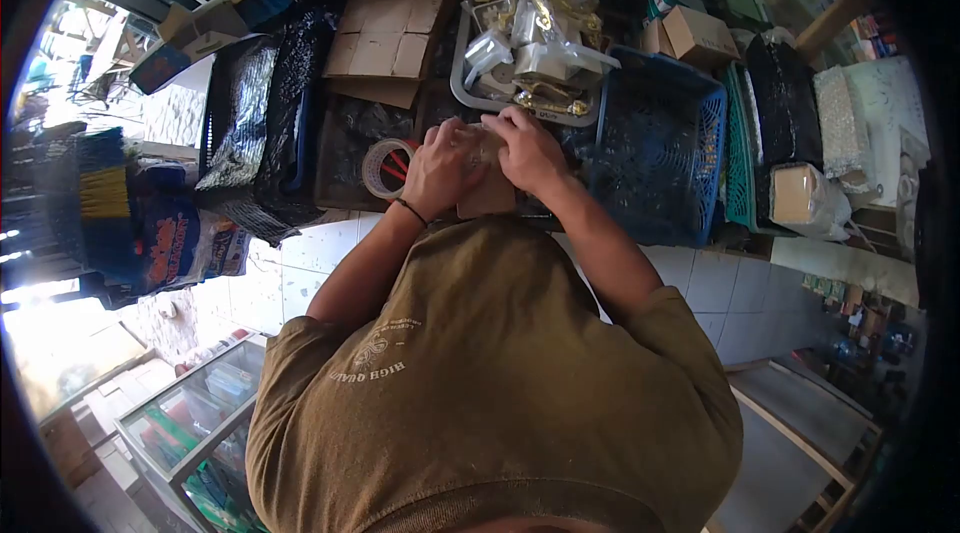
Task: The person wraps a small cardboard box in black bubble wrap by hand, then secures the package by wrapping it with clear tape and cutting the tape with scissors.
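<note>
Olive-brown shirt [520,373]: "HIGH QUALITY" on chest; tray rim [555,117] marking unclear.

Near cardboard piece [487,197]: matt, smooth-looking. Fittings [548,105]: shiny, gold-toned metal look; bags [532,31] around them clear glossy plastic. Blue basket [712,148]: plastic, openwork wall. Black wrap [240,88]: glossy, crinkled plastic. Creased carton [375,48]: matt cardboard. Shirt [540,363]: matt cloth.

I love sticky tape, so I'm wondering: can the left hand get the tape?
Probably yes: the tape lies close beside the left hand, with nothing seen between them. The hand would likely just have to leave the cardboard first.
</note>
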Tool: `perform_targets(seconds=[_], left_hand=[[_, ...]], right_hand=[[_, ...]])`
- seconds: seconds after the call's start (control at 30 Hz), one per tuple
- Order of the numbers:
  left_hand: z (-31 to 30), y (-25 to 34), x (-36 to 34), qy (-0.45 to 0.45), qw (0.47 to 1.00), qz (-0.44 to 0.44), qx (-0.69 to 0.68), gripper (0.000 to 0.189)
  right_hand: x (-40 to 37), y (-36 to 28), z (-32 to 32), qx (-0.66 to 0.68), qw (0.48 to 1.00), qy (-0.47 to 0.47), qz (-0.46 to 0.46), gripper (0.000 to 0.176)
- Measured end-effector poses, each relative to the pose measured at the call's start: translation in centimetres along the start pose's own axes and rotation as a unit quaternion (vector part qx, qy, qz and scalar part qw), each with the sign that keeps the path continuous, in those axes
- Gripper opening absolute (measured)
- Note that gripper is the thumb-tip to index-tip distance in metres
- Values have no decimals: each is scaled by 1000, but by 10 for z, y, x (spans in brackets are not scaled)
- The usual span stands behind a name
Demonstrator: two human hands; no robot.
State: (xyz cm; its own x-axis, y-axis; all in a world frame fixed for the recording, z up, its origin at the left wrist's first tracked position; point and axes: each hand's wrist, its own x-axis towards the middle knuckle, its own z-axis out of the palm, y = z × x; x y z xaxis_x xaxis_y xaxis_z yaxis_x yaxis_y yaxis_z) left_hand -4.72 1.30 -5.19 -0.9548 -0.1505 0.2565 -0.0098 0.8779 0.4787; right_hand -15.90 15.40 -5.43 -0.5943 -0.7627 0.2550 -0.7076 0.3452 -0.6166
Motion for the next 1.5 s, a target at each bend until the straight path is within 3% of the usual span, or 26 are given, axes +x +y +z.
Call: perform_targets(seconds=[0.2, 0.27, 0.4, 0.5, 0.67, 0.77, 1.2, 1.3, 1.5], left_hand=[[-1, 0, 0, -28, 997, -38, -55, 48], [5, -2, -1, 57, 991, -43, -109, 55], [5, -5, -2, 18, 995, -53, -84, 55], [0, -5, 0, 26, 999, -11, -38, 58], [-1, 0, 0, -31, 996, -72, -53, 54], [-1, 1, 1, 8, 996, -69, -58, 53], [4, -1, -4, 62, 997, -42, -21, 46], [4, -2, -5, 51, 998, -26, 41, 47], [13, -2, -8, 42, 996, -73, -11, 54]], right_hand=[[5, 6, -7, -34, 996, -74, -43, 33], [8, 6, -8, -24, 996, -44, -71, 32], [10, 12, -4, -34, 993, -68, -89, 32], [11, 12, -4, -62, 991, -80, -87, 31], [12, 12, -4, -25, 993, -70, -92, 26], [13, 8, -5, -34, 993, -84, -71, 26], [7, 15, 7, -40, 994, -25, -98, 26], [6, 10, 6, -34, 995, -15, -90, 25], [1, 12, 11, -70, 990, 31, -119, 24]])
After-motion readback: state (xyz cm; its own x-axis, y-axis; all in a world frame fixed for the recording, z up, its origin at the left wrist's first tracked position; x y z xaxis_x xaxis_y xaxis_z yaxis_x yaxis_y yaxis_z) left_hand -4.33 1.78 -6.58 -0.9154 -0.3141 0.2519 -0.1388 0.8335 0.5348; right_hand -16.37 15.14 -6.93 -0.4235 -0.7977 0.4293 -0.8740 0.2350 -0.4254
